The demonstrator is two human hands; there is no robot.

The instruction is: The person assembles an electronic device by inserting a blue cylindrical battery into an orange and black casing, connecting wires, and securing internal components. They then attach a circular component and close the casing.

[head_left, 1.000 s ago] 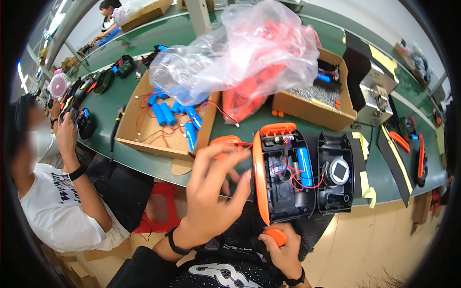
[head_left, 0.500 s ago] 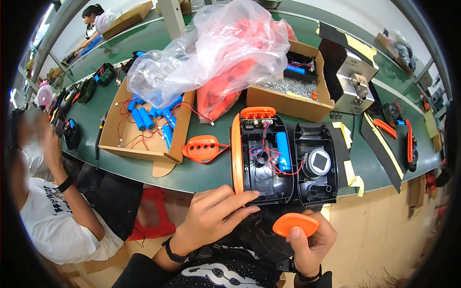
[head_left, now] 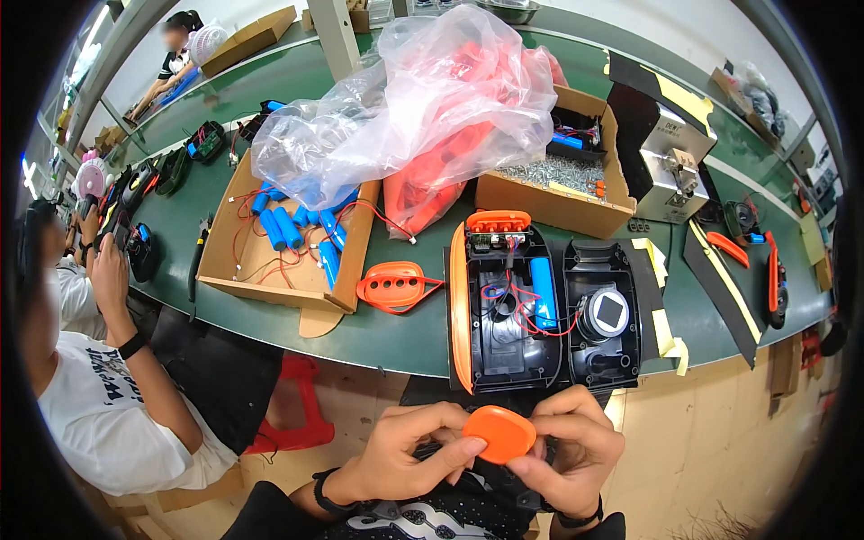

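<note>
An orange rounded plastic cover (head_left: 498, 434) is pinched between both my hands, just in front of the bench edge. My left hand (head_left: 409, 453) grips its left side with thumb and fingers; my right hand (head_left: 572, 447) holds its right side. Beyond them lies an opened black housing (head_left: 504, 355) with an orange side strip, a blue battery cell (head_left: 544, 292) and red and blue wires inside. Its other black half (head_left: 601, 364) carries a round speaker-like part (head_left: 606, 313), joined by red wires. To the left rests an orange piece with holes (head_left: 394, 286).
A cardboard box (head_left: 262, 283) holds blue cells with wires. A second box (head_left: 558, 209) contains many screws. Between them, a clear plastic bag (head_left: 409, 135) covers orange-red parts. A metal fixture (head_left: 670, 166) stands at right. A co-worker (head_left: 135, 396) sits close on my left.
My left hand has left the housing's lower edge and come right to the orange cover. My right hand has brought the cover slightly left and turned it.
</note>
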